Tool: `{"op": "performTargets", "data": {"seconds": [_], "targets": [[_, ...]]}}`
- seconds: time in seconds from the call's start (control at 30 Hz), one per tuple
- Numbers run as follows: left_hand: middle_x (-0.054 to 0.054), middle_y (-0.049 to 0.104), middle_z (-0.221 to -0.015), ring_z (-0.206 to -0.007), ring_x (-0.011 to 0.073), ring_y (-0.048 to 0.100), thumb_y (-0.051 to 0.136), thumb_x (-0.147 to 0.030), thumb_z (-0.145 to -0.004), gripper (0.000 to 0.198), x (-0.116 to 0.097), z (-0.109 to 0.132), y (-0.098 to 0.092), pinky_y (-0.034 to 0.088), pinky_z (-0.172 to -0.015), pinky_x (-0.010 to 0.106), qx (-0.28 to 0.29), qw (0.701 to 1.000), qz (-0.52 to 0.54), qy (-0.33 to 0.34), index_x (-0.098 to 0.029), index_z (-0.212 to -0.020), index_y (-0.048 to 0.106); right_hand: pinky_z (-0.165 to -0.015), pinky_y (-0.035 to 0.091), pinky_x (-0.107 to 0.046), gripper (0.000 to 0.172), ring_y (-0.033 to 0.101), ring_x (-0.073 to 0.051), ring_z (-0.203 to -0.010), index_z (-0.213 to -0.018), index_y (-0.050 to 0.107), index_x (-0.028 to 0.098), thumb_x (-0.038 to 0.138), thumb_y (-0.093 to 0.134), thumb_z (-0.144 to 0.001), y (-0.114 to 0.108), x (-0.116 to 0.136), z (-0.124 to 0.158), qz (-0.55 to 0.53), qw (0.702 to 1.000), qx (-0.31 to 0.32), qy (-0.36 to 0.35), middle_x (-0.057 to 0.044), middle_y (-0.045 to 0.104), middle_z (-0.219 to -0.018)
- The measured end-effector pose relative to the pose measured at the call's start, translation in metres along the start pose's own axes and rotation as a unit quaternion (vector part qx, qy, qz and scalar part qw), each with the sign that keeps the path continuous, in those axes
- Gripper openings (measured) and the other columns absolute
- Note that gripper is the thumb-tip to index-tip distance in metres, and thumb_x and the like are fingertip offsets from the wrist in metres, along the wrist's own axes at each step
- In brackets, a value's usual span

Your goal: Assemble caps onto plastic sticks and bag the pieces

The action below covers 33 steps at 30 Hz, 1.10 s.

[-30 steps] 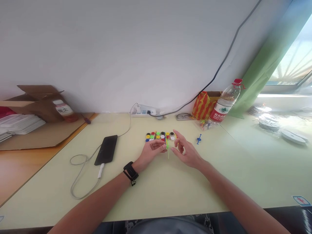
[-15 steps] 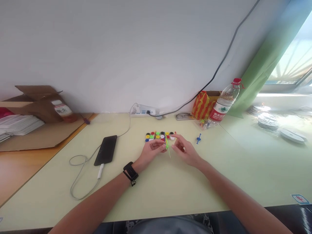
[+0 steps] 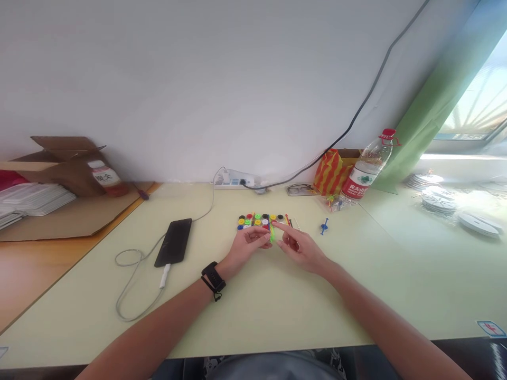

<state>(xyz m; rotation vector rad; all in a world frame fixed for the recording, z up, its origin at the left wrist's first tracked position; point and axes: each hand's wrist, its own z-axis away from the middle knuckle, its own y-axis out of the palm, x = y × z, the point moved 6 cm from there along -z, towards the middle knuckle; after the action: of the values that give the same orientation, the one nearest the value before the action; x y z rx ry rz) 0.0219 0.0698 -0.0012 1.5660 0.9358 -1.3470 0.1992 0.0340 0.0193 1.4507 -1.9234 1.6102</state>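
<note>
One slender green piece [image 3: 272,234] is between the hands, just nearer than the small coloured discs [image 3: 258,222]; the left hand [image 3: 247,244] pinches it between thumb and fingers; the right hand [image 3: 301,249] is just to its right, thumb and index finger parted, though whether they touch it cannot be told; a firm left pinch with light, well-aligned pressure from the right would probably serve best, since so thin a part may bend; farther right lies a blue piece [image 3: 324,227]; well left, a phone [image 3: 173,243].

the large bottle [image 3: 377,156] reads "农夫山" on its red-and-white label [image 3: 358,180].
</note>
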Motion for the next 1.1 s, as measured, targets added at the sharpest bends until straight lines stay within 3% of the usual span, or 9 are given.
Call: {"op": "performTargets", "data": {"seconds": [0.23, 0.47, 0.6, 0.67, 0.73, 0.77, 0.83, 0.9, 1.1], "targets": [[0.007, 0.076, -0.088, -0.079, 0.0203, 0.074, 0.086, -0.042, -0.077, 0.035, -0.001, 0.000, 0.001, 0.062, -0.082, 0.037, 0.000, 1.000, 0.002, -0.004, -0.015, -0.098, 0.076, -0.058, 0.040, -0.026, 0.055, 0.042, -0.012, -0.058, -0.154, 0.043, 0.030, 0.034, 0.051, -0.101, 0.000, 0.000, 0.000, 0.015, 1.000, 0.002, 0.003, 0.002, 0.053, -0.079], [0.006, 0.075, -0.086, -0.076, 0.0191, 0.073, 0.087, -0.042, -0.076, 0.032, 0.000, 0.000, 0.000, 0.061, -0.082, 0.037, -0.004, 1.000, 0.012, -0.025, -0.016, -0.092, 0.076, -0.055, 0.039, -0.026, 0.065, 0.044, -0.013, -0.058, -0.161, 0.026, 0.032, 0.033, 0.051, -0.101, -0.003, 0.008, 0.003, 0.059, 0.998, -0.017, -0.015, 0.001, 0.056, -0.085], [0.006, 0.075, -0.084, -0.076, 0.0184, 0.071, 0.086, -0.041, -0.077, 0.030, 0.002, 0.000, 0.000, 0.060, -0.081, 0.036, 0.008, 0.999, 0.015, -0.034, -0.016, -0.091, 0.077, -0.062, 0.042, -0.028, 0.058, 0.044, -0.013, -0.059, -0.157, 0.035, 0.031, 0.036, 0.049, -0.101, -0.002, 0.011, 0.004, 0.089, 0.994, -0.032, -0.049, -0.002, 0.059, -0.093], [0.006, 0.075, -0.084, -0.075, 0.0180, 0.071, 0.086, -0.040, -0.077, 0.030, 0.002, 0.000, 0.000, 0.060, -0.080, 0.035, 0.012, 0.999, 0.020, -0.037, -0.016, -0.091, 0.077, -0.065, 0.043, -0.030, 0.040, 0.045, -0.014, -0.061, -0.139, 0.055, 0.027, 0.040, 0.050, -0.101, -0.003, 0.011, 0.004, 0.092, 0.994, -0.037, -0.047, -0.003, 0.061, -0.095], [0.006, 0.075, -0.083, -0.073, 0.0177, 0.071, 0.088, -0.039, -0.075, 0.030, 0.003, 0.000, 0.001, 0.059, -0.079, 0.034, 0.009, 0.999, 0.025, -0.039, -0.016, -0.091, 0.077, -0.063, 0.040, -0.030, 0.034, 0.044, -0.014, -0.058, -0.096, 0.069, 0.022, 0.044, 0.044, -0.104, -0.003, 0.007, 0.002, 0.072, 0.997, -0.017, -0.015, -0.002, 0.058, -0.079], [0.005, 0.075, -0.082, -0.072, 0.0176, 0.071, 0.088, -0.039, -0.074, 0.030, 0.003, 0.000, 0.001, 0.059, -0.078, 0.034, 0.006, 0.999, 0.026, -0.040, -0.016, -0.091, 0.077, -0.061, 0.038, -0.030, 0.045, 0.042, -0.014, -0.055, -0.074, 0.062, 0.021, 0.046, 0.040, -0.105, -0.003, 0.004, 0.001, 0.051, 0.999, -0.003, 0.005, 0.000, 0.052, -0.068], [0.006, 0.075, -0.082, -0.072, 0.0174, 0.071, 0.089, -0.039, -0.074, 0.031, 0.003, 0.000, 0.001, 0.059, -0.077, 0.033, 0.000, 0.999, 0.025, -0.041, -0.016, -0.091, 0.077, -0.057, 0.033, -0.029, 0.057, 0.037, -0.013, -0.052, -0.056, 0.042, 0.021, 0.048, 0.035, -0.106, -0.004, 0.000, -0.001, 0.002, 0.999, 0.009, 0.032, 0.002, 0.039, -0.057], [0.006, 0.075, -0.083, -0.072, 0.0171, 0.070, 0.088, -0.039, -0.074, 0.031, 0.002, 0.000, 0.001, 0.059, -0.077, 0.033, -0.002, 0.999, 0.025, -0.040, -0.015, -0.091, 0.077, -0.056, 0.032, -0.029, 0.055, 0.036, -0.013, -0.054, -0.057, 0.037, 0.021, 0.050, 0.040, -0.105, -0.006, -0.001, -0.003, -0.029, 0.999, -0.007, 0.036, 0.002, 0.038, -0.058], [0.006, 0.075, -0.088, -0.077, 0.0173, 0.071, 0.085, -0.038, -0.079, 0.028, 0.001, 0.000, 0.002, 0.058, -0.079, 0.033, 0.016, 0.999, 0.018, -0.026, -0.016, -0.095, 0.077, -0.060, 0.039, -0.027, 0.021, 0.048, -0.015, -0.064, -0.096, 0.059, 0.023, 0.044, 0.056, -0.098, 0.005, -0.002, -0.003, -0.073, 0.996, 0.008, 0.042, 0.001, 0.056, -0.072]]}}
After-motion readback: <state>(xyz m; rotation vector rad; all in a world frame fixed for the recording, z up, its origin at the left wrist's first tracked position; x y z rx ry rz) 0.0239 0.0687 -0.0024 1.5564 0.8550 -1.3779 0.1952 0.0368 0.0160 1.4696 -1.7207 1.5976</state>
